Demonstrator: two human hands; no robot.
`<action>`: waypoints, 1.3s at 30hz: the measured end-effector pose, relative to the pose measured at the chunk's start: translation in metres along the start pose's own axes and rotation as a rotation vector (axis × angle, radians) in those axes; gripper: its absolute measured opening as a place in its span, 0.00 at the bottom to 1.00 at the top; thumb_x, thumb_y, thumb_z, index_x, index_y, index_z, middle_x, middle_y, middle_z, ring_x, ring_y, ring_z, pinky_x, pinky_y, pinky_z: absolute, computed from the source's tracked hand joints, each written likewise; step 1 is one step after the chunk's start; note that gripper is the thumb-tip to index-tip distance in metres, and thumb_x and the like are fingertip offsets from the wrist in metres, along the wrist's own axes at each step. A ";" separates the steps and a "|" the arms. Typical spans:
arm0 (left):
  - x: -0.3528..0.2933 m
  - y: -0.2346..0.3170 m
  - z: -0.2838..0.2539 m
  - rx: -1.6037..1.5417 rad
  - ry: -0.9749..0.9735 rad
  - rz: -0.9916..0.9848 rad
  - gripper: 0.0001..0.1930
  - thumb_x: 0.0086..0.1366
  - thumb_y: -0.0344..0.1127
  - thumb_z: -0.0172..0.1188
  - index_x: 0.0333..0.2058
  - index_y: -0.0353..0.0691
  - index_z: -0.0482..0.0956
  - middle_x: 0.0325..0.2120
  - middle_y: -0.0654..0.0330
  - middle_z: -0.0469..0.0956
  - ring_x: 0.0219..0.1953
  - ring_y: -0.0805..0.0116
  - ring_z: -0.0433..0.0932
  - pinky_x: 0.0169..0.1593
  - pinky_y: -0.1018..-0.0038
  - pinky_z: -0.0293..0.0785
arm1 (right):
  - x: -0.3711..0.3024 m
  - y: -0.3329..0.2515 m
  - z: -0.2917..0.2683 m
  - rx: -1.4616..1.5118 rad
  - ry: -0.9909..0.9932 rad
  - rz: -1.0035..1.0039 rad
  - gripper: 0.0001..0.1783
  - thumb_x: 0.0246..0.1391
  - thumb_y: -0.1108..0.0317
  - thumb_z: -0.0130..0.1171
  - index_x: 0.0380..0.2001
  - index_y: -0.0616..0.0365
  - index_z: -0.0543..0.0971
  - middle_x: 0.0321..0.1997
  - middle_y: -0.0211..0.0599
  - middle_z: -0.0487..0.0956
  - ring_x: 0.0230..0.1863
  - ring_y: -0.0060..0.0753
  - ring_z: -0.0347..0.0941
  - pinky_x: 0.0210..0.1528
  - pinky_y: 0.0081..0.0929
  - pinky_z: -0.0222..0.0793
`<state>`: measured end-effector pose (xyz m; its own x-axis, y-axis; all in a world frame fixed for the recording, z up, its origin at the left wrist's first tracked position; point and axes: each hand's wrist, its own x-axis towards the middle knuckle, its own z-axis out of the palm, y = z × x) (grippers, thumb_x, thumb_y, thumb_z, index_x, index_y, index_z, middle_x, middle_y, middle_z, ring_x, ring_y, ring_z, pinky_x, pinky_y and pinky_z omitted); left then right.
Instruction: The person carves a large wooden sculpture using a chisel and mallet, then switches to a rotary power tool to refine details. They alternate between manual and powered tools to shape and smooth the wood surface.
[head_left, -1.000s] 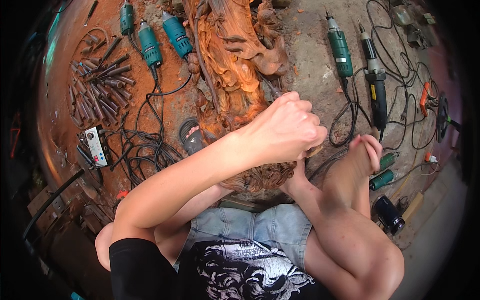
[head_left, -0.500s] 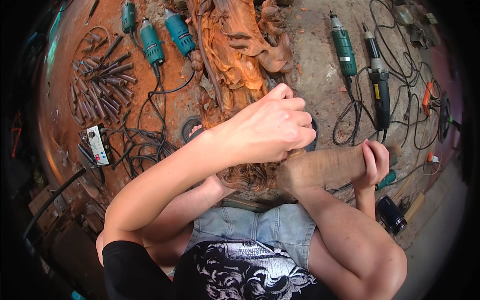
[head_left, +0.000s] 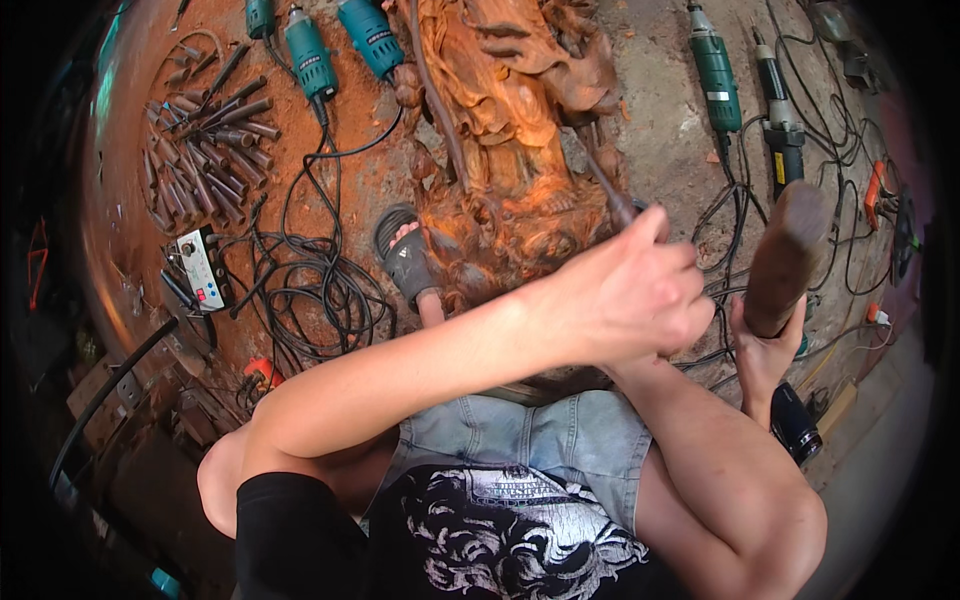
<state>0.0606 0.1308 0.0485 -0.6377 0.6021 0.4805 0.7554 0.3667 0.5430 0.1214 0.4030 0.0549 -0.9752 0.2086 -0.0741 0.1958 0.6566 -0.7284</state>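
Note:
My left hand is closed in a fist around a carving chisel. Its dark shaft slants up and left toward the lower right part of a reddish-brown wood carving, which has flowing folds and a knobbly base. The chisel's tip lies against or close to the carving; I cannot tell which. At the right, my right hand grips a brown wooden mallet low down. The mallet stands nearly upright, apart from the left hand, its blunt end raised. My left forearm reaches across in front of the carving's base.
Many loose chisels lie fanned out at the left. Green rotary tools lie left of the carving, another green one and a black one right. Tangled cables and a white control box lie at left. A sandalled foot is beside the carving.
The mallet has swung from lying sideways by my left hand to upright, away at the right. My left hand has shifted right and down in the picture, showing more of the chisel.

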 end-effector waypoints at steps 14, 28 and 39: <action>0.008 -0.044 -0.023 -0.040 -0.055 -0.014 0.10 0.46 0.34 0.69 0.23 0.46 0.74 0.21 0.69 0.71 0.34 0.68 0.76 0.44 0.67 0.67 | -0.002 0.020 0.007 0.054 0.040 -0.304 0.33 0.53 0.86 0.71 0.58 0.57 0.66 0.46 0.39 0.80 0.42 0.30 0.79 0.46 0.26 0.77; 0.006 -0.050 -0.039 -0.140 -0.166 -0.061 0.08 0.51 0.29 0.67 0.24 0.46 0.74 0.22 0.67 0.72 0.35 0.65 0.75 0.44 0.65 0.65 | 0.024 0.004 0.012 -0.384 0.172 -0.868 0.31 0.45 0.91 0.69 0.54 0.62 0.74 0.42 0.48 0.81 0.36 0.48 0.80 0.39 0.41 0.80; 0.000 -0.026 -0.050 -0.438 0.079 0.075 0.16 0.59 0.27 0.68 0.18 0.45 0.70 0.16 0.64 0.64 0.20 0.64 0.69 0.31 0.68 0.67 | 0.010 0.007 0.002 -0.142 0.049 -0.640 0.39 0.40 0.75 0.78 0.58 0.62 0.72 0.47 0.49 0.81 0.43 0.52 0.81 0.47 0.39 0.77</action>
<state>0.0337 0.0856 0.0690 -0.6060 0.5532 0.5716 0.6760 -0.0206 0.7366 0.1131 0.4085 0.0477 -0.8984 -0.2245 0.3775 -0.4065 0.7505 -0.5211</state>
